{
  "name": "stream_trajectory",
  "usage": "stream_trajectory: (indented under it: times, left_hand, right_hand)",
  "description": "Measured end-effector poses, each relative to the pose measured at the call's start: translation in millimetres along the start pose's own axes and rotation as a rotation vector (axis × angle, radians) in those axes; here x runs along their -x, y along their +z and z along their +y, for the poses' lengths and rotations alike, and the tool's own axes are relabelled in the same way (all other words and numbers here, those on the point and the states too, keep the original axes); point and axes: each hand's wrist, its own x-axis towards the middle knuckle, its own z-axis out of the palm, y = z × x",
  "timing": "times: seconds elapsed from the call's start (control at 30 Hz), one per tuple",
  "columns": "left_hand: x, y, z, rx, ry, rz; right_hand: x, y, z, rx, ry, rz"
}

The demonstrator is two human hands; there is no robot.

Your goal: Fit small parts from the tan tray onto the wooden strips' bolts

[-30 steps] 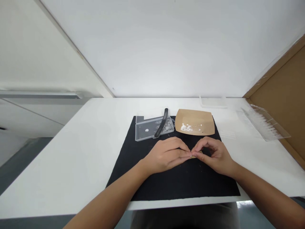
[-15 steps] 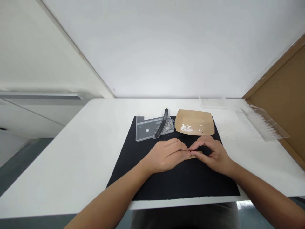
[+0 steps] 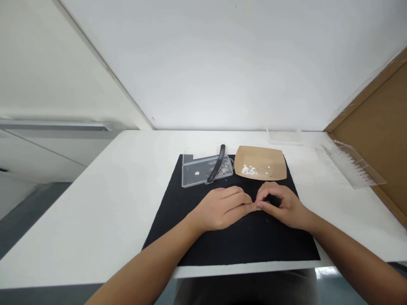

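Over the near-middle of a matte black rectangular mat (image 3: pixel 248 248), right hand (image 3: pixel 284 208) has thumb and index fingers closed at the tips, pinching a small flat tan piece (image 3: pixel 263 208) (mostly covered). Left hand (image 3: pixel 224 208) meets it there, fingers bunched together, thumb hidden; can't tell its grip. Beyond, left: open clear plastic rectangular box (image 3: pixel 192 180), one white flake in one part, clear bits in the other; black curved handle (image 3: pixel 216 164) lies across it. Right of that: shallow tan paper tray (image 3: pixel 260 156) with white flakes. Far right on white counter (image 3: pixel 95 212): clear flat plastic pack (image 3: pixel 354 166). Back: clear plastic tray (image 3: pixel 284 137).
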Motion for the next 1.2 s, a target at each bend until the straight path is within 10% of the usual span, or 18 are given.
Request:
stream_trajectory:
  times: [1.2]
  left_hand:
    - [18, 17.3, -25, 0.234, -0.151, -0.147]
  right_hand:
    - [-2, -9, 3, 0.411, -0.235, -0.027]
